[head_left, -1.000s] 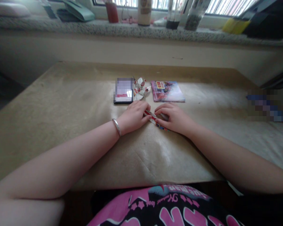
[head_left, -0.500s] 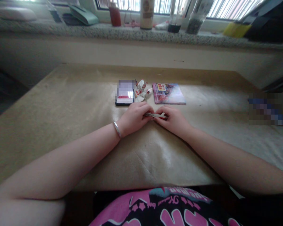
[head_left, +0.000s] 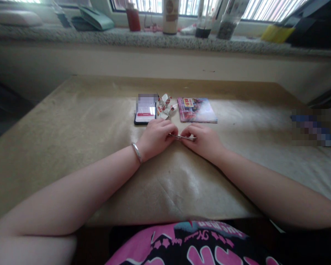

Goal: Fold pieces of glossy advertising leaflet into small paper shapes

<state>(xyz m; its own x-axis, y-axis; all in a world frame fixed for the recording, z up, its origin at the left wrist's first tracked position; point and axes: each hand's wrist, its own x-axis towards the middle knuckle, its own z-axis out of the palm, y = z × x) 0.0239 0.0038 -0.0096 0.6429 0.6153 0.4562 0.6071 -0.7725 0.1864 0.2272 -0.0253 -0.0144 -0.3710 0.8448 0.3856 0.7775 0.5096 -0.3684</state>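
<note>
as left hand (head_left: 160, 131) and right hand (head_left: 203, 137) pinch it, the paper strip (head_left: 179, 137) (pale) looks thin.

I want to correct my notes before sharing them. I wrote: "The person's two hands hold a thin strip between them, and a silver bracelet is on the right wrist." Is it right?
Not entirely: the head view shows the silver bracelet on the left wrist. The left hand and right hand do hold the thin strip.
</note>
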